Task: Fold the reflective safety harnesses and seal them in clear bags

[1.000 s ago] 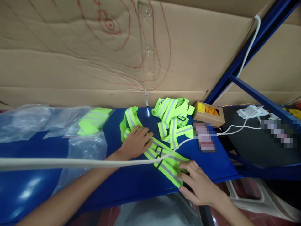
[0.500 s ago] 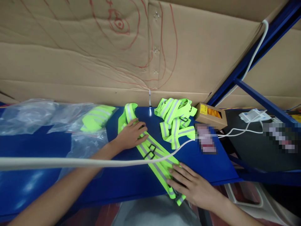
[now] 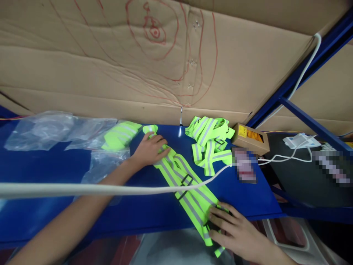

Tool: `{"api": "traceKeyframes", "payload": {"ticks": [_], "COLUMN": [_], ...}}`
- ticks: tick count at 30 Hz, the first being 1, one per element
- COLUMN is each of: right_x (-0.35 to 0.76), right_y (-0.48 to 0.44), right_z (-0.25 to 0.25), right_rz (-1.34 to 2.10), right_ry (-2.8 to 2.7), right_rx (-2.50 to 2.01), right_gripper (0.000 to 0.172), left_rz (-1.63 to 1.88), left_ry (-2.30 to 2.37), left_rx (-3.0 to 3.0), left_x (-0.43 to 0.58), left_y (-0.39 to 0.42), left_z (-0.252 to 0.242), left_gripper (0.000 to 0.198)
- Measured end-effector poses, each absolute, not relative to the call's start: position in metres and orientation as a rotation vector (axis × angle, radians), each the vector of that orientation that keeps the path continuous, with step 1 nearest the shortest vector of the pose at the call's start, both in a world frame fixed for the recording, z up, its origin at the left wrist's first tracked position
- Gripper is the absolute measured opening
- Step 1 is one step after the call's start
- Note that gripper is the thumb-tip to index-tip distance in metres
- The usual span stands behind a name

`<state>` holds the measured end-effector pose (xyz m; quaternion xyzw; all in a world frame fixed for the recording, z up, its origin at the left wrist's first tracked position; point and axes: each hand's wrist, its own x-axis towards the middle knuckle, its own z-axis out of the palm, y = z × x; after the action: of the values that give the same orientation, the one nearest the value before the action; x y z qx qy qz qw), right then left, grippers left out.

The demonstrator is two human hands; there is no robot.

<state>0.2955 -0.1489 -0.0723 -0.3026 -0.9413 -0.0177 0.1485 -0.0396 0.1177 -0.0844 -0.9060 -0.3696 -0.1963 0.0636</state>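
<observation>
A bundle of neon-yellow reflective straps [image 3: 187, 198] with grey stripes and black buckles lies slantwise across the blue table. At its far end my left hand [image 3: 150, 149] has its fingers curled over the straps, with a short loop sticking out beyond. My right hand [image 3: 234, 228] rests at the near end by the table's edge, fingers spread on the straps; part of that end is hidden beneath it. A second, loosely heaped set of reflective straps [image 3: 208, 132] lies farther back to the right. Left of my left hand is a folded neon-yellow reflective piece [image 3: 121, 135] in clear plastic.
Clear plastic bags [image 3: 46, 129] cover the back left of the blue table [image 3: 132, 215]. A small cardboard box [image 3: 250, 140] with orange contents stands at the back right, near a blurred-out phone-like object [image 3: 244, 165]. A white cable [image 3: 116, 189] crosses the view above my left forearm.
The strap bundle is spread wider, and its far loop sticks out less. My right hand has moved nearer and to the right; the whole view has shifted a little.
</observation>
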Motion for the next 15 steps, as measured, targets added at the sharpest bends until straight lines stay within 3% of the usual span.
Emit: {"api": "traceKeyframes", "payload": {"ticks": [7, 10, 15], "right_x": [0.287, 0.272, 0.248], "right_y": [-0.13, -0.108, -0.071], "right_z": [-0.048, -0.045, -0.056], "right_rz": [0.317, 0.344, 0.256], "right_ry": [-2.826, -2.869, -2.929], "right_rx": [-0.874, -0.883, -0.844], "right_gripper": [0.023, 0.01, 0.013], "left_rz": [-0.65, -0.676, -0.687], "left_ry": [-1.135, -1.137, -1.15], "left_rx": [-2.724, -2.721, -2.698], "left_x": [-0.027, -0.025, -0.025], "left_y": [0.116, 0.115, 0.115], "left_z": [-0.09, -0.091, -0.094], "left_gripper": [0.031, 0.03, 0.031]}}
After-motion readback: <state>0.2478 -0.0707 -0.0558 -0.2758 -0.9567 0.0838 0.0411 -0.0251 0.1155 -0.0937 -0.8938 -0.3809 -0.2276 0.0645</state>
